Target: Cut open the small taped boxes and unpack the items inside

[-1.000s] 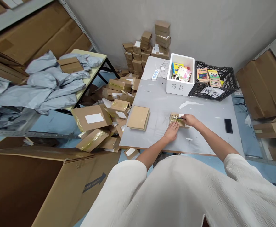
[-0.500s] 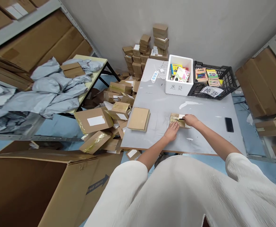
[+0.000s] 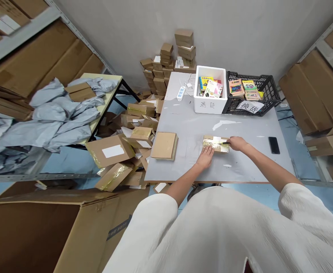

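A small cardboard box (image 3: 216,139) with shiny clear tape and white label patches lies on the grey table in front of me. My left hand (image 3: 205,156) rests on its near left part, fingers stretched flat over the tape. At the box's right end, my right hand (image 3: 237,143) is closed around a dark box cutter (image 3: 225,143). The cutter points left, its tip over the taped top; whether the blade is in the tape is too small to tell. Left of both hands, a flat brown cardboard box (image 3: 163,145) sits on the table.
Behind the work area stand a white foam box (image 3: 210,107) and a black crate (image 3: 269,108), both holding books. A phone (image 3: 273,145) lies at the right and a power strip (image 3: 180,93) at the back left. Cardboard parcels (image 3: 113,151) are heaped left of the table (image 3: 180,121).
My right hand has drawn the box cutter rightward along the box top. My left hand still presses the box. The whole view has shifted slightly.
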{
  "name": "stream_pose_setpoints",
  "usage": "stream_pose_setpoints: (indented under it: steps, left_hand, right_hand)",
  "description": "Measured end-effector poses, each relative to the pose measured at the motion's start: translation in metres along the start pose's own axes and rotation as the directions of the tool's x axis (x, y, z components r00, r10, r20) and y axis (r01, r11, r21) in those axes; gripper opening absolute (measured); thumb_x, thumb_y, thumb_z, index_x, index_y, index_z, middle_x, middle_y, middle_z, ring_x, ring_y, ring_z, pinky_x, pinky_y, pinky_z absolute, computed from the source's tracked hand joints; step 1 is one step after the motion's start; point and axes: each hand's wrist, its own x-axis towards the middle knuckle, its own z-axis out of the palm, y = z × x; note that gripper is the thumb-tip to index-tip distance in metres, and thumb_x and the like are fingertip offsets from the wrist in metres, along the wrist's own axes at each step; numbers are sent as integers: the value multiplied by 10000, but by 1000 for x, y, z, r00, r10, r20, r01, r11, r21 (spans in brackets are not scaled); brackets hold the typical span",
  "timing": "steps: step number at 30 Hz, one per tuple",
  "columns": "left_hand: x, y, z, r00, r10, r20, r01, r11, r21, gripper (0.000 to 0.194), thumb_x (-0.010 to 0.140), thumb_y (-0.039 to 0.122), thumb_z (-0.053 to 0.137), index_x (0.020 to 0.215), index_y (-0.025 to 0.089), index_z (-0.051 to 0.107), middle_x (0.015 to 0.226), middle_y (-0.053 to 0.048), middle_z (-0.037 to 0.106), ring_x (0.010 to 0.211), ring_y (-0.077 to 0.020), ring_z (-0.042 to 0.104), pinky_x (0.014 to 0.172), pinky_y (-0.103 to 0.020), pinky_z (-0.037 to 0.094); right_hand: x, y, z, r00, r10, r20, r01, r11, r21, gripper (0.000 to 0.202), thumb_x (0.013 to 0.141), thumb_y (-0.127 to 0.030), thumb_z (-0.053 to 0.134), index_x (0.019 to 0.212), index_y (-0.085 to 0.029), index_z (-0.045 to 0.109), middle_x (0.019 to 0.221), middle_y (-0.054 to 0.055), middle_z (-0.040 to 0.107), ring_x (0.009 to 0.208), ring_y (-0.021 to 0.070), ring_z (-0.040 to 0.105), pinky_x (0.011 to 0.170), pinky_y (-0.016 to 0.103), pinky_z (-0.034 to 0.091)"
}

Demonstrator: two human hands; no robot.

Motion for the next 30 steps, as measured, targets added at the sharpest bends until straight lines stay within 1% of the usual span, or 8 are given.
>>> stream_pose_setpoints:
  steps: [4, 7, 13, 19, 22, 24, 26, 30]
  left_hand:
    - [3, 0, 2, 1000, 7, 4, -7, 1000, 12, 942, 882, 158, 548, 1761, 72, 219, 1835, -254, 231, 1737, -364, 155, 1398, -615, 147]
    - [6, 0, 0, 1000, -6, 20, 5, 1000, 28, 953, 877, 152, 555, 1763, 89, 210, 1834, -246, 245, 1734, -358, 174, 1394, -622, 150]
    - [8, 4, -8, 998, -44, 37, 41, 997, 63, 874, 887, 155, 563, 1717, 56, 306, 1817, -265, 278, 1712, -372, 241, 1391, -595, 171]
    - [11, 14, -19, 995, -101, -18, 102, 993, 55, 720, 932, 182, 580, 1636, 120, 439, 1718, -251, 444, 1614, -383, 396, 1321, -581, 304]
    - [25, 20, -31, 990, -131, -47, 134, 989, 65, 539, 988, 239, 578, 1520, 157, 548, 1582, -228, 555, 1508, -374, 484, 1261, -542, 376]
    - [41, 24, -40, 994, -94, -48, 97, 993, 70, 468, 1006, 273, 597, 1468, 200, 576, 1539, -194, 573, 1472, -359, 496, 1247, -524, 381]
    - [59, 27, -47, 999, -43, -14, 44, 997, 68, 458, 1012, 302, 627, 1457, 211, 572, 1526, -179, 573, 1450, -347, 505, 1228, -499, 394]
    - [84, 28, -52, 994, -45, 101, 38, 997, 72, 424, 1011, 274, 661, 1422, 211, 579, 1506, -172, 582, 1432, -336, 532, 1199, -479, 412]
  right_hand:
    - [-5, 15, 7, 1000, -4, -13, 4, 999, 32, 376, 1111, -305, 483, 1298, -224, 798, 1290, 198, 742, 1141, 338, 729, 892, 385, 537]
    - [-6, 25, 10, 1000, 14, -7, -14, 1000, 25, 351, 1079, -262, 520, 1271, -218, 811, 1284, 206, 748, 1127, 340, 728, 877, 393, 537]
    - [-24, 65, 23, 999, 43, -22, -41, 997, 70, 322, 1050, -279, 567, 1231, -235, 829, 1258, 185, 766, 1091, 332, 727, 848, 387, 521]
    - [-46, 101, 37, 995, 68, -74, -55, 986, 158, 321, 1040, -358, 587, 1212, -270, 843, 1214, 142, 799, 1057, 321, 728, 787, 350, 493]
    - [-53, 112, 44, 993, 76, -89, -53, 969, 242, 347, 1037, -385, 595, 1274, -294, 831, 1209, 107, 818, 1046, 302, 731, 772, 323, 484]
    - [-55, 114, 49, 991, 72, -109, -37, 956, 291, 385, 1041, -391, 581, 1330, -289, 815, 1224, 101, 823, 1062, 297, 732, 776, 310, 484]
    - [-56, 112, 53, 989, 74, -127, -28, 943, 331, 417, 1045, -388, 564, 1366, -271, 803, 1241, 107, 823, 1081, 298, 732, 789, 307, 487]
    - [-57, 106, 60, 986, 71, -151, -5, 917, 399, 431, 1042, -384, 556, 1372, -254, 802, 1207, 109, 830, 1053, 294, 734, 809, 310, 489]
